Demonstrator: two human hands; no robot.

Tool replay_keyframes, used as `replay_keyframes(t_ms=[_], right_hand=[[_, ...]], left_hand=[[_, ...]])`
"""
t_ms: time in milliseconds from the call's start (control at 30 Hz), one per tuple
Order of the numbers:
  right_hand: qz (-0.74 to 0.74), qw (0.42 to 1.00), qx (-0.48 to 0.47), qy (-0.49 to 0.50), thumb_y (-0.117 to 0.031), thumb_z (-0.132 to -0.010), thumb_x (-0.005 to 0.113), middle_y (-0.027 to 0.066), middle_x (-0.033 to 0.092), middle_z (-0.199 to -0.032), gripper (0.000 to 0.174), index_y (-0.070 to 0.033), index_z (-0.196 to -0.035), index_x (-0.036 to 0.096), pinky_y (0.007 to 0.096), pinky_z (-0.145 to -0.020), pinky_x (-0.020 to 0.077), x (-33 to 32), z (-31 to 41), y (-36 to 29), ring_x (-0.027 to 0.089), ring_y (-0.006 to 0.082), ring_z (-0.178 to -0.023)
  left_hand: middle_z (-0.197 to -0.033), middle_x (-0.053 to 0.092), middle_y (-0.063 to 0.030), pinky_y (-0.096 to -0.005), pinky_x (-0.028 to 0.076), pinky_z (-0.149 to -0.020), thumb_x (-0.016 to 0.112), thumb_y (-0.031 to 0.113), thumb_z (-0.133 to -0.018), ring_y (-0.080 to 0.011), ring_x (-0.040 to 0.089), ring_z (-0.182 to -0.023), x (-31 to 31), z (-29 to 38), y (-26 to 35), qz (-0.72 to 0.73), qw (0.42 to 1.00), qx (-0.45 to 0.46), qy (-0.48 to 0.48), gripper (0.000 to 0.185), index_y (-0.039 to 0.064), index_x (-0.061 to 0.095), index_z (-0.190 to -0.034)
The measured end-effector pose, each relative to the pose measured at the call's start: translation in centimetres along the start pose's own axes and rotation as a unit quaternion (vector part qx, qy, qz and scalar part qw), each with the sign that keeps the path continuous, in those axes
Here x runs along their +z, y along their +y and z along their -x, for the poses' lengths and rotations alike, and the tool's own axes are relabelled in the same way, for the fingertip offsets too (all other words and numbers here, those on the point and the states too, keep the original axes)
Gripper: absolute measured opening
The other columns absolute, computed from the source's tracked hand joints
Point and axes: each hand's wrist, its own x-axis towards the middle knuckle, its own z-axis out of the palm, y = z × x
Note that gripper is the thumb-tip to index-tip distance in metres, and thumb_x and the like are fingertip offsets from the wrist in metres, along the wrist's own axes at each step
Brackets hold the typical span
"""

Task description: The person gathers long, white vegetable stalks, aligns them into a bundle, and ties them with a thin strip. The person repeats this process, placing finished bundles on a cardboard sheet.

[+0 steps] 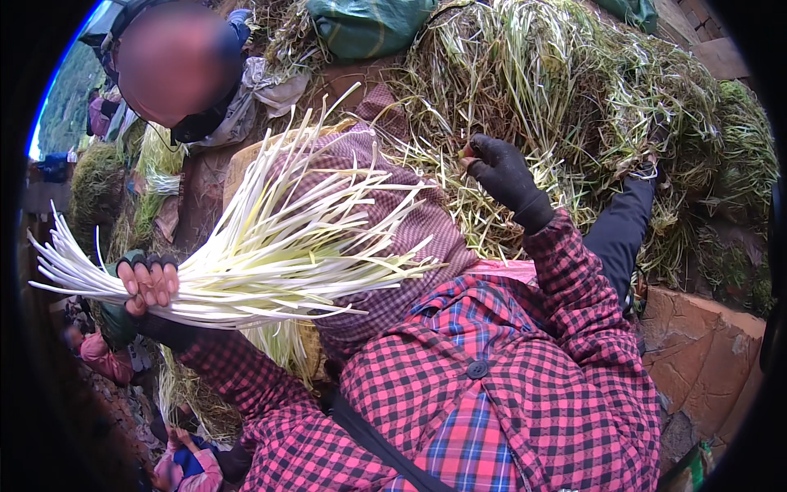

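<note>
A large bunch of long, pale white-yellow leafy stalks (295, 246) lies sideways across the left half of the view. My left hand (149, 284), in a dark fingerless glove, is closed around its narrow end, and the loose ends fan out over my checked cloth-covered lap (393, 215). My right hand (501, 175), in a black fingerless glove, is raised near the heap of cut stalks and grass (572, 104). Its thumb and fingertips are pinched together with a small greenish-yellow scrap between them; what the scrap is cannot be told.
A person (178, 61) is close by at the upper left. Green sacks (372, 27) lie at the top, a cardboard box (698, 363) at the lower right. More people in pink (190, 461) sit among stalks at the lower left. The heap reaches across the upper right.
</note>
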Motion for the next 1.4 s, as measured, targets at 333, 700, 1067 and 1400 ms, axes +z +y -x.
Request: replay_keyframes(t_ms=[333, 700, 1067, 1400], right_hand=[[0.053, 0.989, -0.141, -0.008, -0.011, -0.077, 0.065, 0.0139, 0.062, -0.093, 0.019, -0.003, -0.094, 0.063, 0.0374, -0.071, 0.0510, -0.1, 1.0, -5.8, 0.064, 0.0318, -0.083], [-0.054, 0.965, -0.256, 0.026, -0.003, -0.082, 0.064, 0.0090, 0.059, -0.082, 0.010, 0.000, -0.092, 0.064, 0.0283, -0.061, 0.0476, 0.5, 1.2, -12.9, 0.060, 0.0170, -0.066], [-0.033, 0.950, -0.296, -0.094, -0.015, -0.084, 0.069, 0.0113, 0.060, -0.078, 0.022, -0.002, -0.099, 0.061, 0.0327, -0.065, 0.0469, 5.2, -2.5, -16.8, 0.057, 0.0206, -0.068], [0.011, 0.954, -0.286, -0.090, -0.021, -0.080, 0.067, 0.0149, 0.063, -0.071, 0.026, -0.011, -0.104, 0.065, 0.0401, -0.060, 0.0494, 5.6, -2.0, -18.3, 0.063, 0.0314, -0.066]], left_hand=[[-0.079, 0.058, -0.0011, -0.0353, 0.042, -0.073, 0.065, 0.008, -0.084, -0.0166, 0.057, -0.071, -1.3, 0.7, 0.2, -0.009, 1.000, -0.012, -0.025, 0.021, 0.013, 0.047, -0.095], [-0.073, 0.055, -0.0016, -0.0337, 0.042, -0.070, 0.062, 0.008, -0.085, -0.0160, 0.054, -0.065, 1.7, -0.4, -1.6, 0.015, 0.999, 0.050, 0.006, 0.019, 0.011, 0.044, -0.091], [-0.070, 0.056, -0.0034, -0.0350, 0.045, -0.066, 0.060, 0.007, -0.083, -0.0171, 0.055, -0.060, 5.4, -2.2, -2.9, 0.044, 0.993, 0.103, 0.048, 0.017, 0.010, 0.044, -0.088], [-0.069, 0.056, -0.0035, -0.0346, 0.046, -0.065, 0.061, 0.007, -0.083, -0.0168, 0.056, -0.059, 6.2, -3.0, -3.4, 0.061, 0.991, 0.110, 0.053, 0.017, 0.009, 0.045, -0.087]])
